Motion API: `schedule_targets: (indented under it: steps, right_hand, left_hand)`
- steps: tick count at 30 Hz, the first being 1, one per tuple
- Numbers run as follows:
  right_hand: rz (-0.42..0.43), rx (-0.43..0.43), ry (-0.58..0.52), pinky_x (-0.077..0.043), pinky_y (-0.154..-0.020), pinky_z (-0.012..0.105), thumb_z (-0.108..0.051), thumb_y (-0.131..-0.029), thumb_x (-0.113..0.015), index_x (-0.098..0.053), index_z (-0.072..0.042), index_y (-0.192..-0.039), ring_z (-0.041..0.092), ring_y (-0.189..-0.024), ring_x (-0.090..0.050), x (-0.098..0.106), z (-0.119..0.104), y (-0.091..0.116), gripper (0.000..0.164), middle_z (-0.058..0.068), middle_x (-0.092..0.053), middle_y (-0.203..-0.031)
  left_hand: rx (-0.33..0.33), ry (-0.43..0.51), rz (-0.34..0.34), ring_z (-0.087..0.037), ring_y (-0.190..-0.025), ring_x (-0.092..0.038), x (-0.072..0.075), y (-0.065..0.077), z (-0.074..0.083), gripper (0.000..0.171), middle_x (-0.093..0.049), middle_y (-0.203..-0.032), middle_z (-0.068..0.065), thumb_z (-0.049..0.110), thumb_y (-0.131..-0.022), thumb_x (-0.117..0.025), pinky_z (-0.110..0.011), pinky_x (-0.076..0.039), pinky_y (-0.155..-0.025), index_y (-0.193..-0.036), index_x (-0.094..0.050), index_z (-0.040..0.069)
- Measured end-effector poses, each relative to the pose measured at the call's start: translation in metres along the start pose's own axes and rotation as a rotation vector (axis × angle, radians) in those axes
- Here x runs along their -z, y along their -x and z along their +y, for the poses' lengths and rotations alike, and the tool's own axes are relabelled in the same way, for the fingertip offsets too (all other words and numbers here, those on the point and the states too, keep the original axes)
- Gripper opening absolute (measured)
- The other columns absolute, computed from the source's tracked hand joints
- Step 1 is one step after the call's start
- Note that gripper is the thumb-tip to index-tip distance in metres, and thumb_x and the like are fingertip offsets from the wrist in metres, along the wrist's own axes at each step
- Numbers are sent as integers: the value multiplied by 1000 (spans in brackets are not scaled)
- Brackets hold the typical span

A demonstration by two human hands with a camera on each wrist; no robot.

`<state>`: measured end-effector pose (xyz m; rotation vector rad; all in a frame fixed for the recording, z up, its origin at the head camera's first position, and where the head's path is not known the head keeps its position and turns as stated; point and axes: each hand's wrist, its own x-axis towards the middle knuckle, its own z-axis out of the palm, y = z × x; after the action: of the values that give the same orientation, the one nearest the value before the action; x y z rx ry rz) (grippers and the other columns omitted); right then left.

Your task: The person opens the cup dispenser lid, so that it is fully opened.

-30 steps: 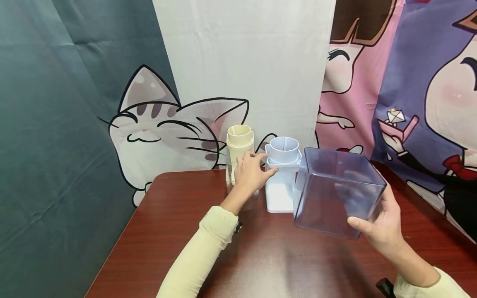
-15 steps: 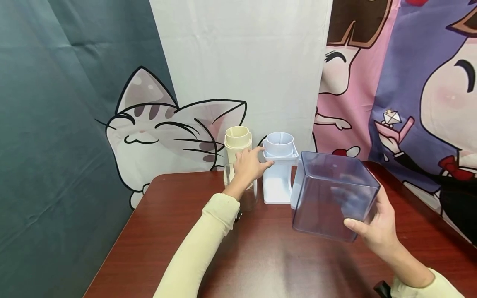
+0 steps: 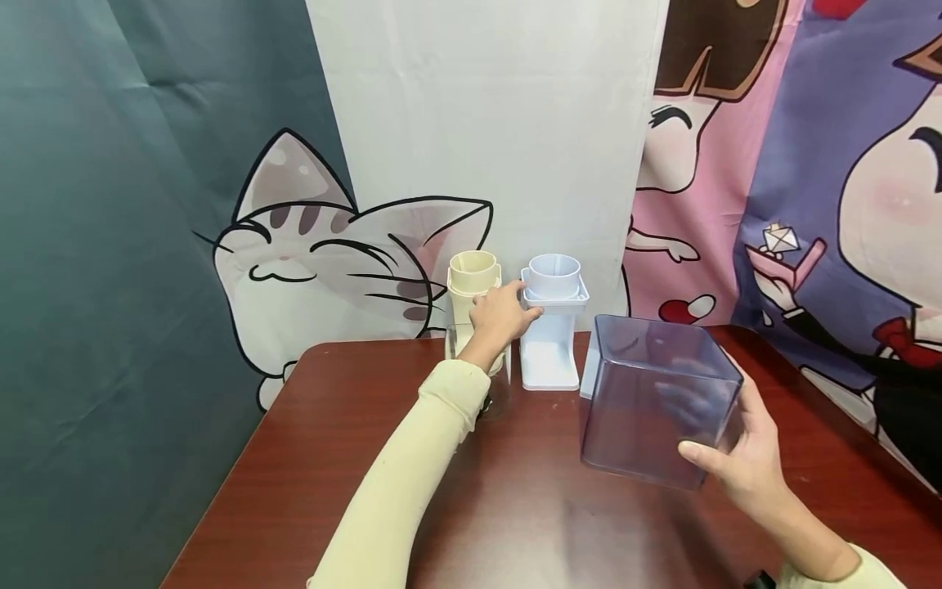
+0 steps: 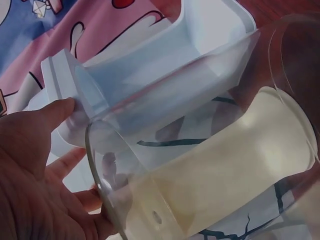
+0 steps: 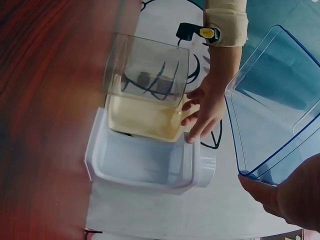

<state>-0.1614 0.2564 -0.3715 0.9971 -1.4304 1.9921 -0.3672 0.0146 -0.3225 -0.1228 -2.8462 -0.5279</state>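
Observation:
My left hand [image 3: 500, 319] grips the collar of a light blue plastic dispenser stand [image 3: 550, 352], which is upright near the table's back edge. In the left wrist view, the thumb [image 4: 62, 110] presses one side of that collar, with the index finger on its other side. Just left of it stands a similar cream dispenser stand [image 3: 462, 309], partly hidden by my left hand, with a clear container [image 5: 145, 65] around its lower part. My right hand [image 3: 751, 450] holds a blue-tinted transparent container [image 3: 655, 417] by its right side, tilted above the table.
The reddish-brown wooden table [image 3: 353, 458] reaches back to a printed cartoon curtain [image 3: 500, 123] right behind the two stands. A pale blue strip [image 3: 590, 368] shows at the left side of the tinted container.
The light blue stand has slid back toward the curtain, with my left hand moving along on it. The tinted container has sunk slightly in the head view, still in my right hand.

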Motion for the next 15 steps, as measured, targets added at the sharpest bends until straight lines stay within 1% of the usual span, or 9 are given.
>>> schedule_targets:
  steps: [5,7,12,15]
  right_hand:
    - [-32,-6,-44,-53,-91,32,35,-60,-62,-22,12,-150,29,-114,-65,1,4,-2,101,22,-55,-136]
    - [-45,1,-38,-52,-91,32,35,-60,-63,-21,13,-149,30,-115,-65,1,6,-1,101,23,-54,-137]
    - [-38,-2,6,-53,-90,31,33,-60,-66,-23,12,-149,28,-114,-65,5,8,1,101,22,-55,-137]
    - [-49,-2,-22,-52,-91,32,34,-61,-63,-21,13,-149,30,-116,-64,6,10,3,100,23,-54,-137]
  left_hand:
    - [37,5,-19,-32,-111,-61,2,-9,2,58,-63,-132,-3,61,-88,-64,-46,-50,-81,-140,-52,39]
    - [47,8,-33,-31,-110,-62,2,-12,2,58,-64,-131,-3,60,-88,-64,-45,-50,-80,-141,-52,39]
    - [47,13,-27,-28,-112,-63,1,-17,5,58,-65,-129,-2,57,-88,-67,-44,-51,-81,-140,-54,34]
    - [44,22,-18,-29,-114,-62,-3,-20,5,58,-64,-131,-2,55,-88,-67,-45,-51,-83,-141,-54,32]
